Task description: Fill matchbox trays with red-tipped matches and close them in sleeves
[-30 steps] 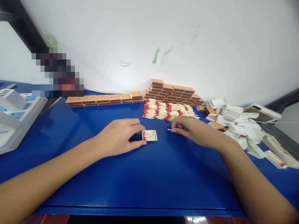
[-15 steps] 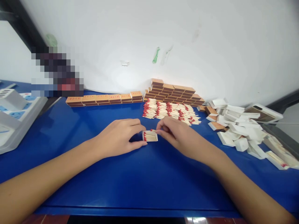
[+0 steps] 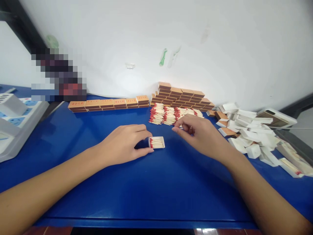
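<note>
A small white matchbox tray [image 3: 156, 142] with several red-tipped matches in it lies on the blue table [image 3: 156, 192]. My left hand [image 3: 124, 143] rests on the table with thumb and forefinger closed on the tray's left end. My right hand [image 3: 198, 133] hovers to the right of the tray, by the near edge of the pile of loose matches [image 3: 171, 115]; its fingers are loosely curled and I cannot make out anything between them.
Orange matchboxes stand in a row [image 3: 107, 104] and in a stack [image 3: 182, 96] along the white wall. A heap of empty white trays and sleeves [image 3: 249, 130] lies at the right. A white power strip [image 3: 14, 120] sits at the left edge.
My right hand went from the match pile to the tray with a match, then drew back to the pile. My left hand and the tray stayed put.
</note>
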`<state>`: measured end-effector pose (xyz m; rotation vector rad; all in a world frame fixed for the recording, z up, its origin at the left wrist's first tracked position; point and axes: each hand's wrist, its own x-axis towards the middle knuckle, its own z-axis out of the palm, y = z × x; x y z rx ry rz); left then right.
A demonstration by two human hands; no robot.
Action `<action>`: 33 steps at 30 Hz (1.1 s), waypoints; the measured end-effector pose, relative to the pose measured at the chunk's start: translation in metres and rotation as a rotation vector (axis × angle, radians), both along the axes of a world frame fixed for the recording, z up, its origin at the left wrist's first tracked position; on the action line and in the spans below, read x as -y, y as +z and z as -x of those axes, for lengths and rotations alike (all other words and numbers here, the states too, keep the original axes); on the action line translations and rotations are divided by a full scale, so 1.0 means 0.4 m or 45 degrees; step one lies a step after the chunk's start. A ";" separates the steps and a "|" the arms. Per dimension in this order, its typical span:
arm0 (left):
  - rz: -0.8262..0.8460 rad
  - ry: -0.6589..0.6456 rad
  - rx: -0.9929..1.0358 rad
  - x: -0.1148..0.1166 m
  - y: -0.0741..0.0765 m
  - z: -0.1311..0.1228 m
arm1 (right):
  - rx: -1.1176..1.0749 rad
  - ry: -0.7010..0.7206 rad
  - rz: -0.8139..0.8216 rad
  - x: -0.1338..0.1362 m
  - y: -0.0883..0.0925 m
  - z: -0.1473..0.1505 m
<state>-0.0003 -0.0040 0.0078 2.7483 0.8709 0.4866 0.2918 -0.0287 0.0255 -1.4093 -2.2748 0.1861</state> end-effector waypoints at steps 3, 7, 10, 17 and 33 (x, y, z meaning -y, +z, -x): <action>0.004 0.018 0.011 0.000 0.002 -0.001 | 0.022 -0.059 -0.030 -0.018 -0.009 -0.035; 0.024 0.080 0.026 -0.003 0.003 -0.001 | 0.033 -0.076 -0.051 -0.033 -0.022 -0.057; 0.039 0.073 0.015 -0.009 0.001 0.002 | 0.060 -0.115 -0.049 -0.039 -0.021 -0.069; 0.057 0.068 0.050 -0.014 -0.003 0.003 | 0.113 -0.143 -0.021 -0.045 -0.021 -0.080; 0.016 0.061 0.017 -0.004 0.003 0.006 | 0.141 -0.101 0.100 -0.066 -0.025 -0.136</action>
